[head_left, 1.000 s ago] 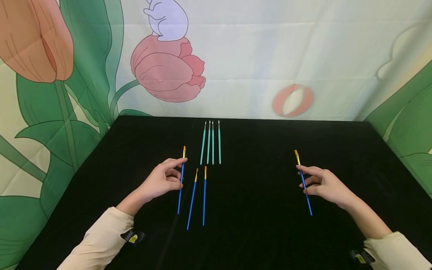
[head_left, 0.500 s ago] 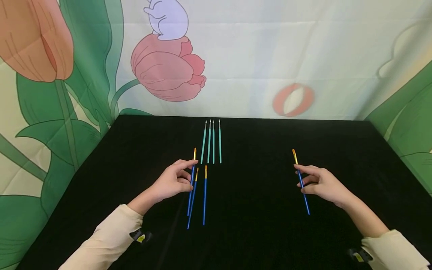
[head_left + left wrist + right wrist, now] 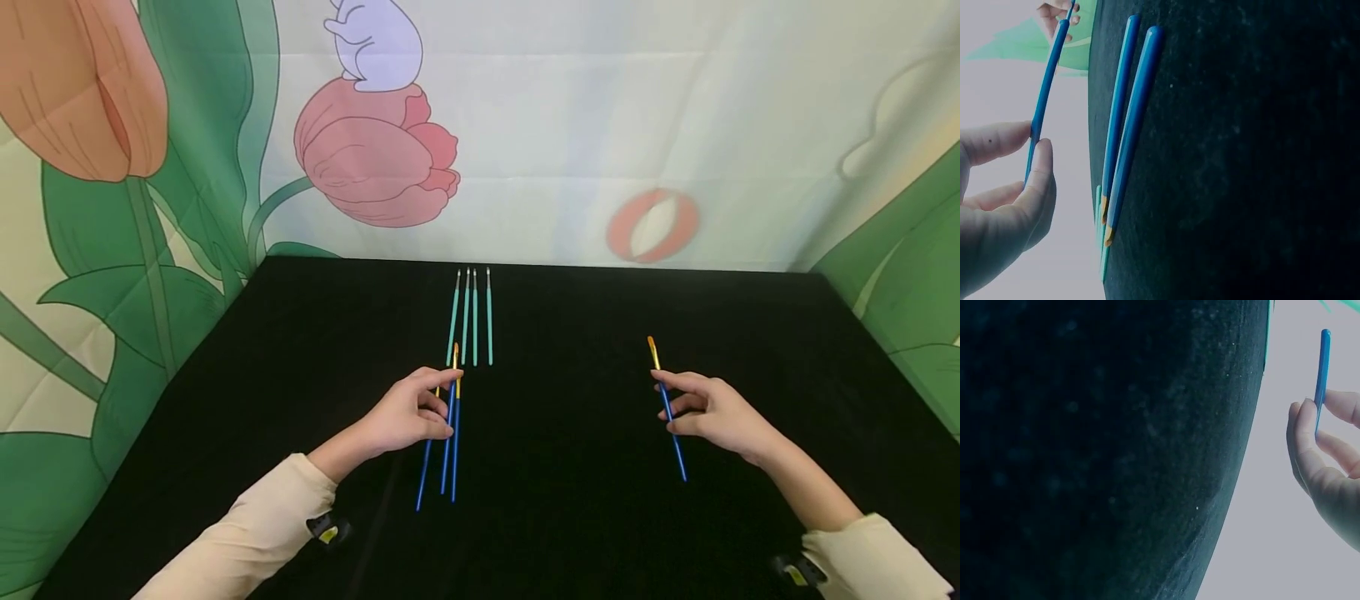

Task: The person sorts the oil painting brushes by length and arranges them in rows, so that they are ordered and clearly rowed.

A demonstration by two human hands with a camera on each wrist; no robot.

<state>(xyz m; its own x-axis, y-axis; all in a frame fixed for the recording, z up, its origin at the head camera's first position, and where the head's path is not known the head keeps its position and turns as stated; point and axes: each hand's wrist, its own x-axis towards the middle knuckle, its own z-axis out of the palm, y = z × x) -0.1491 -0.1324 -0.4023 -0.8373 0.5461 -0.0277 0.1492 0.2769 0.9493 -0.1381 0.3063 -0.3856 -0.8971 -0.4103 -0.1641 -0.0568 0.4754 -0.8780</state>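
My left hand [image 3: 408, 412] pinches a blue-handled paintbrush [image 3: 1046, 87] between thumb and fingers, its orange bristle tip pointing away from me. In the left wrist view that brush is raised off the black cloth. Below it lie two more blue paintbrushes, one [image 3: 1119, 112] beside the other [image 3: 1137, 119]; in the head view the held brush overlaps the space between them. On the right, my right hand [image 3: 720, 417] pinches another blue paintbrush [image 3: 678, 454] the same way, tilted slightly left at its tip. The right wrist view shows its blue handle end [image 3: 1324, 356] standing clear of the table.
Several teal paintbrushes [image 3: 491, 325] lie in a row behind the left hand, bristles away from me. Black cloth [image 3: 570, 500] covers the table. A printed curtain [image 3: 525, 125] with tulips hangs along its far edge.
My left hand has carried its paintbrush to the right, over the two blue ones on the cloth. The right hand has shifted slightly left with its brush.
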